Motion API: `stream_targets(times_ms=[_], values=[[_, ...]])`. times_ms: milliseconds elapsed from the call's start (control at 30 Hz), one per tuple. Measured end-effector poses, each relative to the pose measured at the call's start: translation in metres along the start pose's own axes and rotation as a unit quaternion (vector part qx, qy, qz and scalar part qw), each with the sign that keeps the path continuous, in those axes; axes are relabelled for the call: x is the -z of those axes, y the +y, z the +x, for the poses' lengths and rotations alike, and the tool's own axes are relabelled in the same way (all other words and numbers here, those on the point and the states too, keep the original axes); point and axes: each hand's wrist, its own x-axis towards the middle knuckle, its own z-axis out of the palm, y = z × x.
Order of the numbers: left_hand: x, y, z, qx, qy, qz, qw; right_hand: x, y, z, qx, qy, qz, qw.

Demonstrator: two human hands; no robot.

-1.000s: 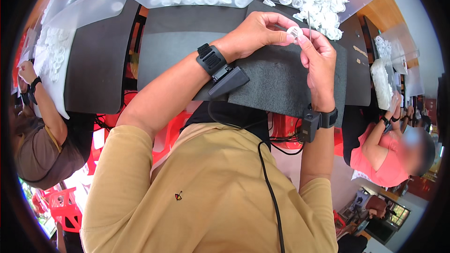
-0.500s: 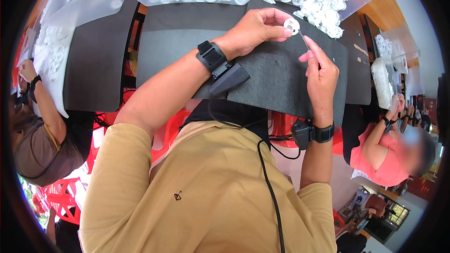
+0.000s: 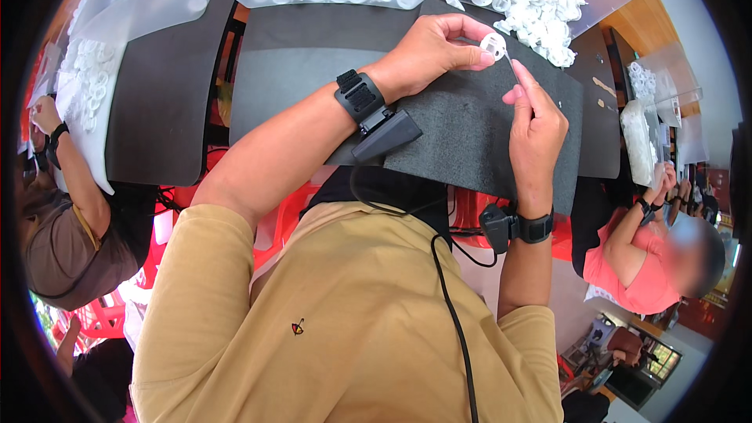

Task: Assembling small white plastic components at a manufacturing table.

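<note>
Well, the left hand (image 3: 442, 45) pinches a part-covered white disc (image 3: 493, 45); the right hand (image 3: 538, 117), a blurry tool (image 3: 510, 63).

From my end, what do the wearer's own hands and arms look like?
The left hand and right hand are gloveless. The tan shirt has short sleeves. Each wrist wears a black strap; the dark left box looks long and wedge-shaped, the dark right box more compact. A black cable runs down the shirt front.

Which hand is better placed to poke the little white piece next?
Probably the right hand: it holds a thin tool, tip close to the white piece, while the left hand holds that.
</note>
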Motion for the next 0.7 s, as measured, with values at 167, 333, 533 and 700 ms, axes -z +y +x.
stream_targets(times_ms=[167, 333, 533, 700], values=[[-0.0012, -0.0008, -0.0004, -0.002, 0.007, 0.002, 1.0, -0.003, -0.0006, 0.0002, 0.025, 0.013, -0.024, 0.999], [-0.0038, -0.0003, -0.0027, 0.006, 0.02, 0.002, 1.0, -0.0064, 0.0045, -0.0026, 0.055, 0.018, -0.071, 0.996], [-0.0041, -0.0032, -0.0022, 0.001, 0.023, -0.013, 1.0, -0.0071, 0.002, -0.0059, 0.1, 0.034, -0.163, 0.981], [-0.0051, 0.0004, -0.0036, 0.004, 0.027, -0.001, 1.0, -0.0042, 0.0044, -0.0043, 0.111, 0.029, -0.162, 0.98]])
